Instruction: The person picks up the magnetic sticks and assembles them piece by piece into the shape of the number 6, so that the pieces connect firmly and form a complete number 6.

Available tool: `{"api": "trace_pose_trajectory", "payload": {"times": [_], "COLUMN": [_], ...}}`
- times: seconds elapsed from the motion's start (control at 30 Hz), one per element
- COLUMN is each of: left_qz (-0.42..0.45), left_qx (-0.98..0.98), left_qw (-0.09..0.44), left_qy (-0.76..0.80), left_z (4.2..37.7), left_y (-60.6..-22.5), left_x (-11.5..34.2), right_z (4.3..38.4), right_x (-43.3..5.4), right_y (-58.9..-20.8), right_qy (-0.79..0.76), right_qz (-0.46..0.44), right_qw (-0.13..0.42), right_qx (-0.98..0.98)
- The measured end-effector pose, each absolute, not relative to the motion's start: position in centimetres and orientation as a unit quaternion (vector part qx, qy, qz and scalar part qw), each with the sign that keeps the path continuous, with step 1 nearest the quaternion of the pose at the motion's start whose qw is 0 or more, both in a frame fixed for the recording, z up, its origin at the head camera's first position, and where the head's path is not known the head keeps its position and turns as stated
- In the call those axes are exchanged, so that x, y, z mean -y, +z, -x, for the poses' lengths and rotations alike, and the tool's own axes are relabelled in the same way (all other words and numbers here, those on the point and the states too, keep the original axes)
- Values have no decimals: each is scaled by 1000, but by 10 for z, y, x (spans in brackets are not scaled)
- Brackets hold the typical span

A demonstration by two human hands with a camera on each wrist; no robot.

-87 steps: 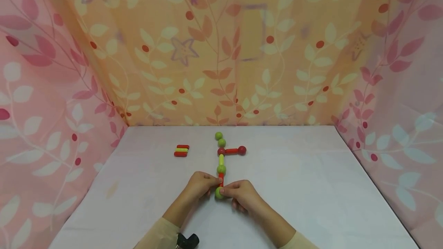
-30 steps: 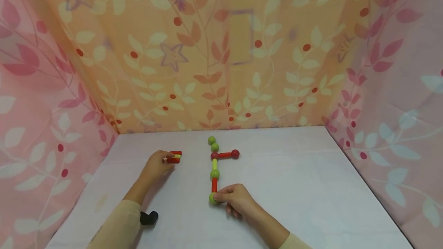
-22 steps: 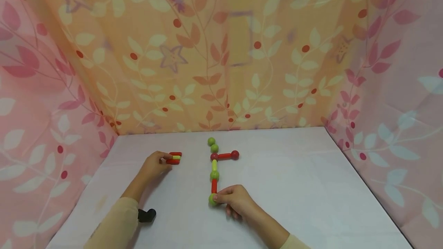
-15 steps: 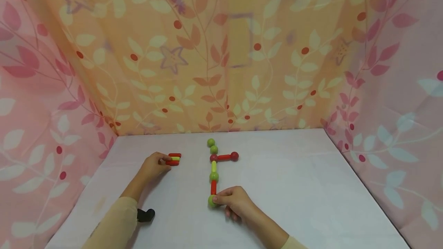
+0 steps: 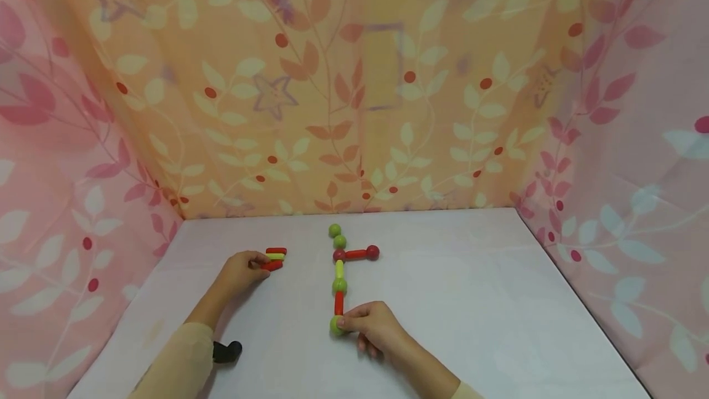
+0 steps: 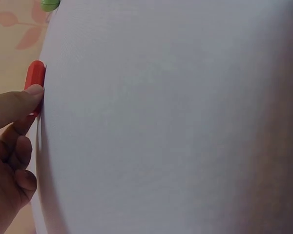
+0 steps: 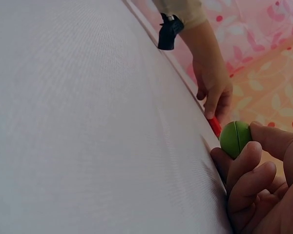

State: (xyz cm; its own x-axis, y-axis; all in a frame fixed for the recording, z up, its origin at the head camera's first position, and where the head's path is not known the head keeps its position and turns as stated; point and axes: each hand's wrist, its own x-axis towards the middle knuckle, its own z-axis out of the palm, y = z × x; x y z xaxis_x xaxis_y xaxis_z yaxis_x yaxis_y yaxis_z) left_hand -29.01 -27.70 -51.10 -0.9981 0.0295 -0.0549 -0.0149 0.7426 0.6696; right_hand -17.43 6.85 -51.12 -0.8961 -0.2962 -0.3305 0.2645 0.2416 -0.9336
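Observation:
My left hand (image 5: pixel 238 274) pinches a red rod (image 5: pixel 272 266) between thumb and fingers at the left of the table; the left wrist view shows the same red rod (image 6: pixel 35 75) under the thumb. Just behind it lie a yellow-green rod (image 5: pixel 276 257) and another red rod (image 5: pixel 276 250). With thumb and fingers my right hand (image 5: pixel 376 327) holds a green ball (image 5: pixel 335 325), seen closer as a seamed green ball (image 7: pixel 235 139) in the right wrist view. From that ball a red rod (image 5: pixel 339 303) runs to a second green ball (image 5: pixel 340 286).
Beyond it, a yellow-green rod (image 5: pixel 340 268) leads to a red ball (image 5: pixel 339 255), from which a red rod (image 5: pixel 356 254) reaches another red ball (image 5: pixel 373 252). Two green balls (image 5: pixel 340 241) sit behind. Patterned cloth (image 5: pixel 354 109) walls the white table (image 5: pixel 471 300) on three sides.
My left hand left the ball-and-rod chain, reached the rods at the left, and now draws the nearest red rod slightly toward me, tilting it. My right hand stays on the green end ball.

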Motion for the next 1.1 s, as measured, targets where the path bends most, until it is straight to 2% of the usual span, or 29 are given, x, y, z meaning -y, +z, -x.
{"api": "trace_pose_trajectory", "payload": {"times": [0.3, 0.47, 0.8, 1.1], "left_qz": [-25, -14, -18, 20], "left_qx": [-937, -931, -915, -898], "left_qw": [14, 22, 11, 39], "left_qy": [348, 363, 403, 437], "left_z": [282, 273, 256, 231], "left_y": [-509, -505, -487, -480], "left_x": [272, 263, 242, 221], "right_z": [174, 174, 174, 173], "right_x": [-68, -68, -69, -69], "right_y": [-511, -512, -508, -508], "right_qy": [-616, -616, -627, -627], "right_qz": [10, 12, 13, 10], "right_qw": [224, 225, 229, 230], "right_qx": [-755, -755, -745, -745]}}
